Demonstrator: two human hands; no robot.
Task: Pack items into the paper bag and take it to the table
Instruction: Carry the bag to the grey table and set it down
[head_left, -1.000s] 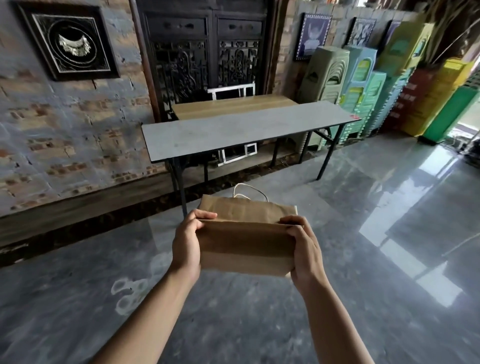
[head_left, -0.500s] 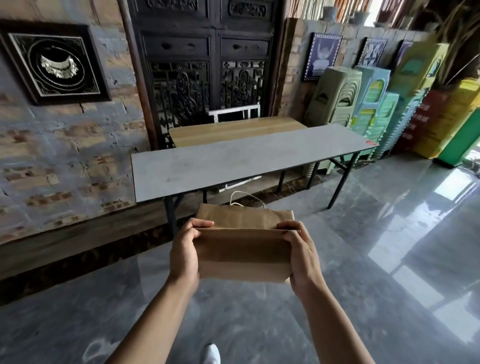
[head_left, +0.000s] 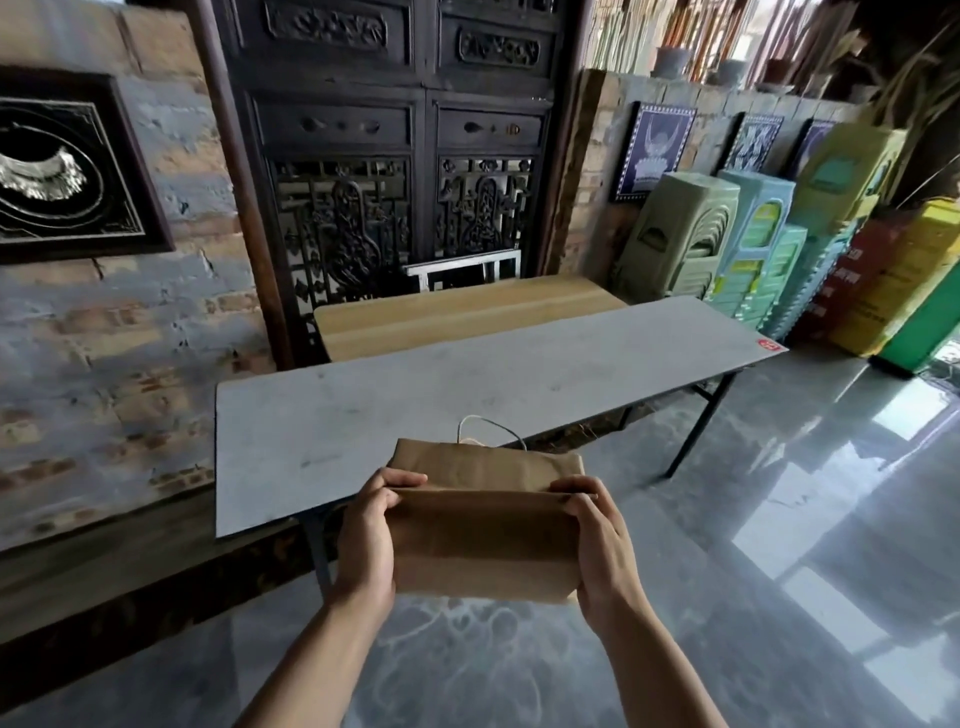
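A brown paper bag (head_left: 483, 540) with its top folded over hangs in front of me, a white cord handle sticking up behind it. My left hand (head_left: 366, 540) grips its left side and my right hand (head_left: 602, 545) grips its right side, thumbs on the fold. The bag is in the air at the near edge of a long grey table (head_left: 415, 395), its far part overlapping the tabletop edge in view. What is inside the bag is hidden.
A wooden table (head_left: 457, 312) stands behind the grey one against a dark carved door (head_left: 395, 171). Stacks of coloured plastic stools (head_left: 753, 244) line the right wall. A brick wall with a framed picture (head_left: 57, 166) is on the left. Glossy floor (head_left: 805, 519) spreads to the right.
I have walked closer to the grey table, which now looks larger and nearer. The bag, held the same way in both hands, has reached the table's near edge.
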